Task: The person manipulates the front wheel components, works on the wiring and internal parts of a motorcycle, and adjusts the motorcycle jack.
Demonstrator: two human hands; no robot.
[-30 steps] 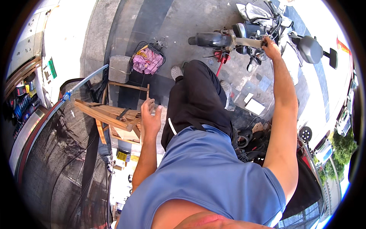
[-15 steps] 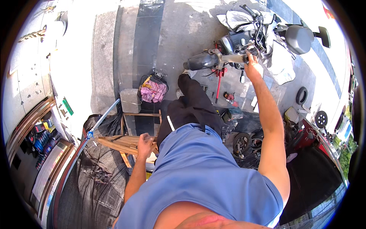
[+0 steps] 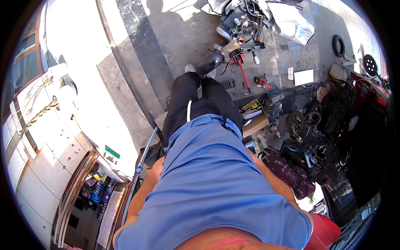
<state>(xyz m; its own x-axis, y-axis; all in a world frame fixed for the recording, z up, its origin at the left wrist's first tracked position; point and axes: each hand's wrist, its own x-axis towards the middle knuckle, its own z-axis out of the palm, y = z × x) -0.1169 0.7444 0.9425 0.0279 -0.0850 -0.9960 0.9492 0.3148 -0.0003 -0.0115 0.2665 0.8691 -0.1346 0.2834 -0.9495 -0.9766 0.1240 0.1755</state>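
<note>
The left hand (image 3: 158, 167) is held beside the hip, partly hidden by the blue shirt (image 3: 208, 154); the right hand is covered by the torso, so whether either is clenched or released cannot be told. The motorcycle (image 3: 234, 19) is stood on the ground (image 3: 171, 37) beyond the shoes (image 3: 190, 68), its dark front fender (image 3: 211, 62) just beside them; a white panel (image 3: 303, 77) is laid near the dark strip's (image 3: 302, 95) far edge

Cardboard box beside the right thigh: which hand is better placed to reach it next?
Probably the right hand, though hidden: the right forearm lies on the same side as the cardboard box. The left hand is on the opposite side.
</note>
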